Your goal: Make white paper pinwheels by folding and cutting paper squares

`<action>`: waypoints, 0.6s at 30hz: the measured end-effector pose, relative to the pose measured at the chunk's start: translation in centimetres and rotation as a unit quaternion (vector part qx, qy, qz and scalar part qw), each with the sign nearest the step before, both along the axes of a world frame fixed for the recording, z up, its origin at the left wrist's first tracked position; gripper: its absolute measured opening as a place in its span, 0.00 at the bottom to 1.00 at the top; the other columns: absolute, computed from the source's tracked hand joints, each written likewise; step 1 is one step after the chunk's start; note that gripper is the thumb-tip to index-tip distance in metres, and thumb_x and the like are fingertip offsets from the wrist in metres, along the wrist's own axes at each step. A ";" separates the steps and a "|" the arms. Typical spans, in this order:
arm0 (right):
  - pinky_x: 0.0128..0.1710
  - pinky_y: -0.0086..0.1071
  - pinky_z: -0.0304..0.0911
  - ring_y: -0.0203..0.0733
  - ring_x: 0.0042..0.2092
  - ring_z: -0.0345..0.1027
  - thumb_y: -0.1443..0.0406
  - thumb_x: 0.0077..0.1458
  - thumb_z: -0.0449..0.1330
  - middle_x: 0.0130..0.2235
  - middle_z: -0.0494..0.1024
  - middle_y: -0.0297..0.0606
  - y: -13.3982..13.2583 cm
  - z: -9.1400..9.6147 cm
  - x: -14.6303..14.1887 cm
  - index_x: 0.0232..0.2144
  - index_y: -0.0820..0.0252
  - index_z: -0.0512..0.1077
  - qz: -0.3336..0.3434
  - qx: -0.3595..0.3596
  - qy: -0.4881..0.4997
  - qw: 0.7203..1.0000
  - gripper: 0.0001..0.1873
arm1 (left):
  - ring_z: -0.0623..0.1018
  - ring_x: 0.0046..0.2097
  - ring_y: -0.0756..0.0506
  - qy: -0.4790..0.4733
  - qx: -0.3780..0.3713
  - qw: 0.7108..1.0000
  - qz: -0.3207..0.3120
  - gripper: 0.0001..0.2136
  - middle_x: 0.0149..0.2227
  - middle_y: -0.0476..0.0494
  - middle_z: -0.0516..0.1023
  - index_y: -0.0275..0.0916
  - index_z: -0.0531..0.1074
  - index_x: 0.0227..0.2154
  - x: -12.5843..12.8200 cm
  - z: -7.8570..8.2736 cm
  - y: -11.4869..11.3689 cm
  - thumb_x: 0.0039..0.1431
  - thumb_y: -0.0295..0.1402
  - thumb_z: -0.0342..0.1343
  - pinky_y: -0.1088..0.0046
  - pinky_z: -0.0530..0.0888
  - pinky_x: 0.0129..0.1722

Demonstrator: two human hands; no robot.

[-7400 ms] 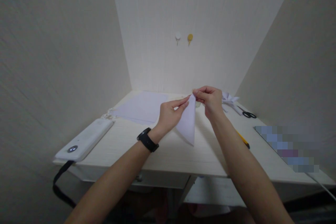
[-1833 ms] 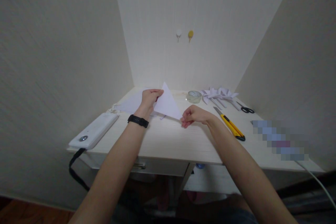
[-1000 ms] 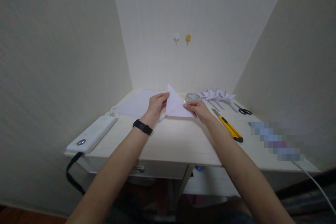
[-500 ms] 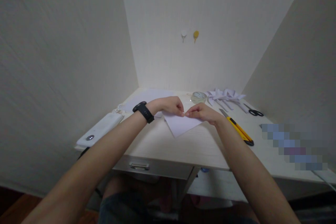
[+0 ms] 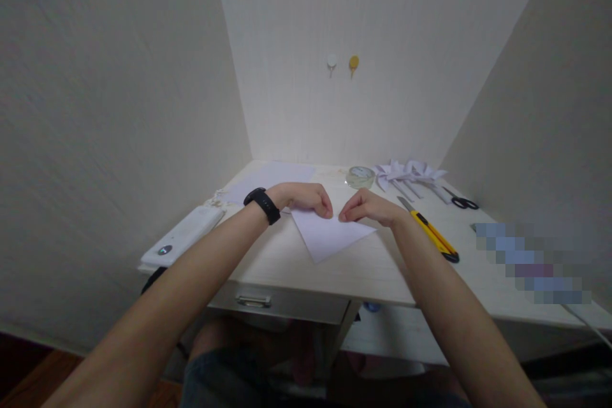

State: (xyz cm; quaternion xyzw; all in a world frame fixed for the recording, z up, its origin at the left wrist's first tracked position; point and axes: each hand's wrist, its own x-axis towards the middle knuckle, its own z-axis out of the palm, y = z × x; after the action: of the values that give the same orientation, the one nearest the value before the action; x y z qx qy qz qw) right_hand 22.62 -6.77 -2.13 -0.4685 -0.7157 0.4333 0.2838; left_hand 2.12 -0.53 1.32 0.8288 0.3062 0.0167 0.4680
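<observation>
A white sheet of paper (image 5: 325,241), folded into a triangle, lies on the desk with one corner toward me and its long edge away. My left hand (image 5: 312,197), wearing a black watch (image 5: 262,204) at the wrist, is closed with its fingertips at the middle of that long edge. Just right of it, my right hand (image 5: 367,206) pinches at the same edge. A narrow gap separates the two sets of fingertips. How much paper sits between the fingers is hard to see.
Another white sheet (image 5: 275,175) lies at the back left, behind a white device (image 5: 184,236). A clear tape roll (image 5: 360,177) and paper pinwheels (image 5: 408,173) stand at the back. Rightward lie a yellow box cutter (image 5: 433,233), black scissors (image 5: 465,203) and a blurred-out object (image 5: 530,264).
My hands have come a little toward me and their fingertips have parted slightly along the long edge. The folded paper has shifted slightly nearer, and more of it shows.
</observation>
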 end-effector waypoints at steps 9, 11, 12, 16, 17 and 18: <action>0.37 0.35 0.72 0.42 0.30 0.76 0.62 0.38 0.70 0.28 0.82 0.43 0.0 0.0 1.4 0.24 0.63 0.81 0.008 -0.080 0.078 0.994 0.09 | 0.72 0.19 0.46 -0.026 -0.095 0.978 0.185 0.10 0.19 0.44 0.78 0.40 0.78 0.19 -4.8 0.7 2.0 0.28 0.22 0.69 0.72 0.65 0.21; 0.39 0.38 0.73 0.44 0.32 0.77 0.61 0.37 0.71 0.29 0.83 0.46 0.2 -0.3 1.9 0.24 0.65 0.81 -0.012 -0.079 0.109 0.991 0.12 | 0.71 0.18 0.45 -0.032 -0.110 0.967 0.226 0.11 0.19 0.42 0.77 0.39 0.79 0.20 -5.9 0.9 2.2 0.29 0.20 0.69 0.70 0.65 0.21; 0.40 0.39 0.73 0.45 0.32 0.77 0.61 0.36 0.72 0.30 0.83 0.47 0.4 -0.4 2.1 0.25 0.65 0.81 -0.031 -0.071 0.123 0.989 0.13 | 0.71 0.18 0.46 -0.042 -0.116 0.964 0.234 0.10 0.19 0.42 0.77 0.38 0.78 0.20 -6.3 1.0 2.2 0.30 0.21 0.69 0.70 0.65 0.22; 0.43 0.38 0.72 0.46 0.41 0.77 0.61 0.40 0.73 0.42 0.82 0.46 0.9 -1.3 0.6 0.40 0.60 0.79 -0.110 -0.056 0.212 0.969 0.22 | 0.72 0.21 0.46 -0.119 -0.105 0.956 0.246 0.07 0.22 0.39 0.78 0.37 0.78 0.21 -6.3 0.4 1.7 0.35 0.25 0.69 0.69 0.66 0.24; 0.42 0.38 0.72 0.46 0.43 0.77 0.61 0.40 0.72 0.44 0.82 0.45 1.0 -1.6 -0.2 0.43 0.57 0.77 -0.121 -0.062 0.245 0.960 0.24 | 0.72 0.22 0.46 -0.134 -0.099 0.956 0.243 0.06 0.23 0.38 0.78 0.36 0.78 0.21 -6.0 0.0 1.4 0.37 0.27 0.69 0.69 0.66 0.24; 0.42 0.38 0.72 0.46 0.43 0.76 0.61 0.41 0.72 0.46 0.81 0.44 1.1 -1.8 -1.1 0.44 0.56 0.75 -0.118 -0.068 0.272 0.953 0.25 | 0.72 0.23 0.46 -0.145 -0.095 0.956 0.237 0.05 0.24 0.38 0.79 0.36 0.79 0.21 -5.5 -0.4 1.0 0.39 0.29 0.69 0.70 0.66 0.24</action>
State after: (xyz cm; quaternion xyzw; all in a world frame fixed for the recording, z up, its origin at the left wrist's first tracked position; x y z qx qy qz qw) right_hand 21.53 -5.65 -3.94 -0.4321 -0.5200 0.5553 0.4843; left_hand -3.37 0.50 0.93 0.6728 0.4229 0.2187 0.5662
